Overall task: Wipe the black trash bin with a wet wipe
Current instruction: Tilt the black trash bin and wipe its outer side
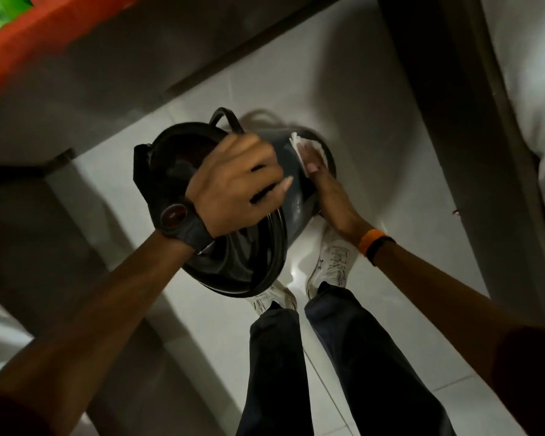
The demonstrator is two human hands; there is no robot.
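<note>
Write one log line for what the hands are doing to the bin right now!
left hand: grips black trash bin rim, bin lifted | right hand: presses wet wipe on bin side | step: wiping

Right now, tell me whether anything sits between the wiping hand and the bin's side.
Only the wet wipe itself. The right hand presses it flat against the black trash bin wall, near the base. The left hand grips the bin at its rim, clear of the wiped patch. Nothing else visible intervenes.
</note>
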